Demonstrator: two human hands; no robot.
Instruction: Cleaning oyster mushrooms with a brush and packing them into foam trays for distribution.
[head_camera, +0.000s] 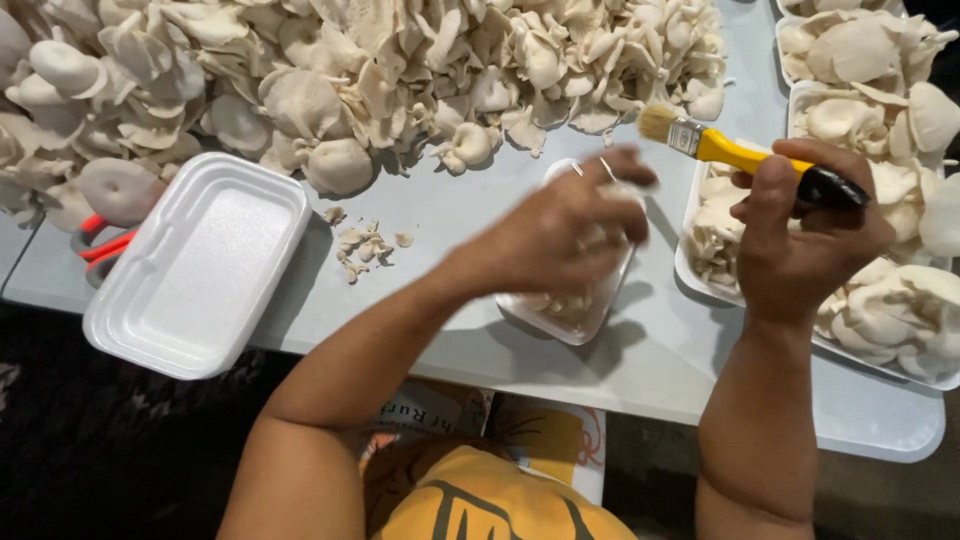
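Our right fingers (775, 190) closed round the brush (740, 155); left hand (560, 235), blurred, curled over mushrooms in the tray (560, 320), grip unclear. Light strokes would suit, we judged; the pile (350, 70) lay beyond.

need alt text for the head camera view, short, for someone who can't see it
Seen from above, the right hand holds a yellow-handled brush while the blurred left hand reaches into a small tray of mushrooms on a pale table. A big mushroom pile lies behind; an empty foam tray sits left.
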